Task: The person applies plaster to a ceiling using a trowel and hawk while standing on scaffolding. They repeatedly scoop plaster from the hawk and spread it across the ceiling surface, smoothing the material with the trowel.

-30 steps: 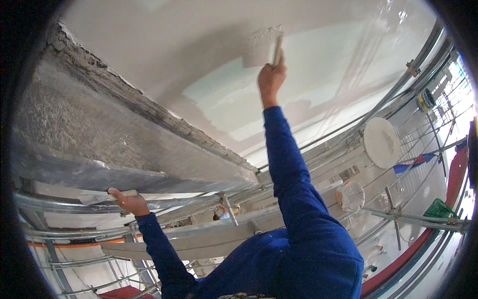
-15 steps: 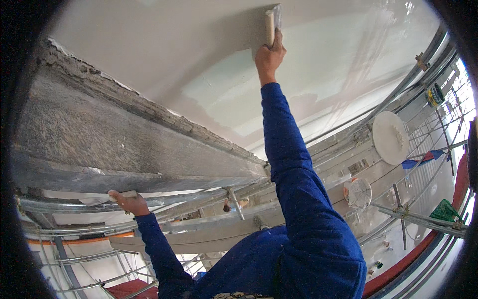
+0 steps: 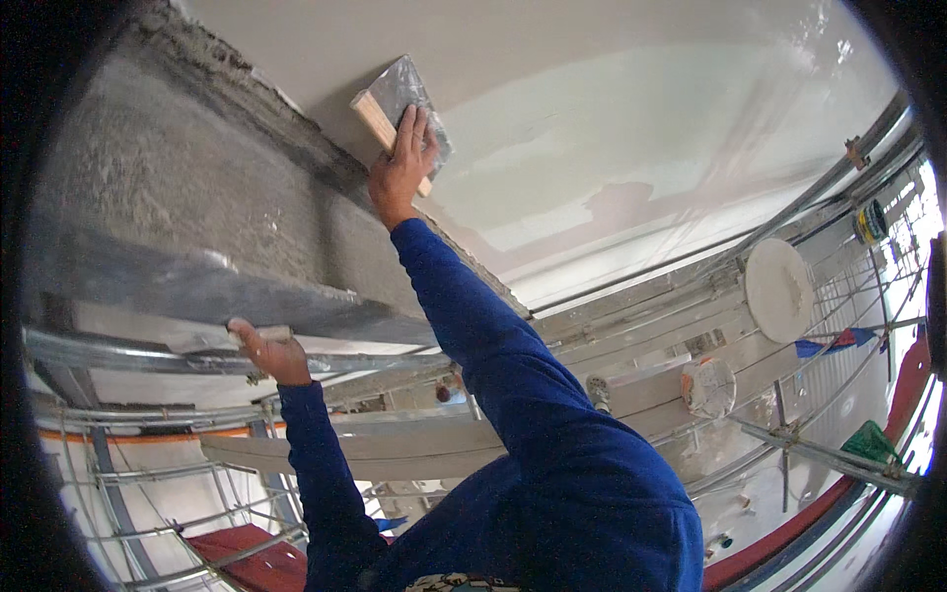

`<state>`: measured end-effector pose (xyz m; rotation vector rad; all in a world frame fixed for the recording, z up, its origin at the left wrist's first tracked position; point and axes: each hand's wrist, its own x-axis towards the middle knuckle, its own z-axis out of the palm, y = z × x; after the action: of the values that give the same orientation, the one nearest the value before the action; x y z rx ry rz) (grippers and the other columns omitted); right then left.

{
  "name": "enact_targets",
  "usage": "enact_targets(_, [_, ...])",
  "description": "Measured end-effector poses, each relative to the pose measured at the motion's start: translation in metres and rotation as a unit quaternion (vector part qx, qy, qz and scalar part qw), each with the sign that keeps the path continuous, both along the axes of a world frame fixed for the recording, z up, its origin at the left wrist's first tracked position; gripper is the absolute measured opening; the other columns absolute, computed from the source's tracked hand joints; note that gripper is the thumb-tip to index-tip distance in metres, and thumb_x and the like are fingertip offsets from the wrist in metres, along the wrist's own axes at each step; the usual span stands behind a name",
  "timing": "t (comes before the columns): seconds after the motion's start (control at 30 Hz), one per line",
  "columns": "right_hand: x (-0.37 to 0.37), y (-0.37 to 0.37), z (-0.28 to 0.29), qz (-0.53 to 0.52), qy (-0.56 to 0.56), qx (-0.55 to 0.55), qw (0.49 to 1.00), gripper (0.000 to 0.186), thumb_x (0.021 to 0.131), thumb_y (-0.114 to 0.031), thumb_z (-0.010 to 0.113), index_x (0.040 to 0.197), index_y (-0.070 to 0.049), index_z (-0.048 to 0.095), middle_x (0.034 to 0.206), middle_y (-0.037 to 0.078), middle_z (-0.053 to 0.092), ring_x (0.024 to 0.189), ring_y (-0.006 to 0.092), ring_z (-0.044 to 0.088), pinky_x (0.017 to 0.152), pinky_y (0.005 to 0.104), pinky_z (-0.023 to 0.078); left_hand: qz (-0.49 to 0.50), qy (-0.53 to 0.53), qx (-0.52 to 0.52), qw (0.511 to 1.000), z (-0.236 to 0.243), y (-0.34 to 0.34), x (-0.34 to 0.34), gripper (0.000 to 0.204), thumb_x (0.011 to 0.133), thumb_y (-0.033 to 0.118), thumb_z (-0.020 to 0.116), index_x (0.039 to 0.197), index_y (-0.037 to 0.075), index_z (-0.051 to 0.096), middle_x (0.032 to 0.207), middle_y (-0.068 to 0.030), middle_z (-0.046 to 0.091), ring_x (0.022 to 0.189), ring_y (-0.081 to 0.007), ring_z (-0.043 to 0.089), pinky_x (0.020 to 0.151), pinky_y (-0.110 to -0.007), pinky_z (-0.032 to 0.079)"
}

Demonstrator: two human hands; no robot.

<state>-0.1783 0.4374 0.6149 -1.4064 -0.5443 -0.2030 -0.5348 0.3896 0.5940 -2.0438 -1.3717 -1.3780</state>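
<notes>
Overhead, my right hand (image 3: 400, 178) grips a broad metal plastering blade (image 3: 406, 91) with a wooden back edge. The fingers lie over the metal and the blade is laid against the pale plastered ceiling (image 3: 552, 109), close to the rough concrete beam (image 3: 207, 168). Lower on the left, my left hand (image 3: 276, 353) is closed round the pale handle (image 3: 266, 333) of a second tool, just under the beam's lower edge and beside a metal scaffold pipe (image 3: 128, 351). That tool's blade is hard to make out.
Below are scaffold planks (image 3: 375, 456). On the right stand a round plaster-covered board (image 3: 779, 291) and a plaster-smeared bucket (image 3: 708, 387). A dark tub (image 3: 870, 223) hangs near the poles, with green netting (image 3: 870, 442) lower down. Scaffold poles cross both sides.
My right hand has swept the blade left and down across the ceiling to near the beam, turning it to a slant. My left hand still holds its tool, slightly higher in view.
</notes>
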Motion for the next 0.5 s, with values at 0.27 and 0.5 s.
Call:
enact_targets(0.27, [0.022, -0.129, -0.071, 0.281, 0.104, 0.019, 0.954, 0.048, 0.082, 0.003, 0.05, 0.13, 0.005, 0.05, 0.108, 0.017, 0.064, 0.096, 0.0215, 0.061, 0.083, 0.0333, 0.049, -0.141, -0.437, -0.121, 0.88, 0.004, -0.012, 0.046, 0.064, 0.09, 0.04, 0.067, 0.133, 0.0, 0.042, 0.132, -0.0134, 0.052, 0.12, -0.0211, 0.05, 0.103, -0.034, 0.037])
enact_targets(0.5, [0.091, -0.307, -0.16, 0.342, 0.568, 0.07, 0.746, 0.029, 0.081, -0.002, 0.053, 0.11, -0.001, 0.053, 0.108, 0.011, 0.055, 0.104, 0.0279, 0.054, 0.091, 0.0445, 0.045, -0.2, -0.492, -0.061, 0.845, 0.035, -0.03, 0.084, 0.052, 0.086, 0.046, 0.072, 0.11, 0.003, 0.059, 0.108, -0.0052, 0.059, 0.097, -0.0148, 0.055, 0.088, -0.029, 0.042])
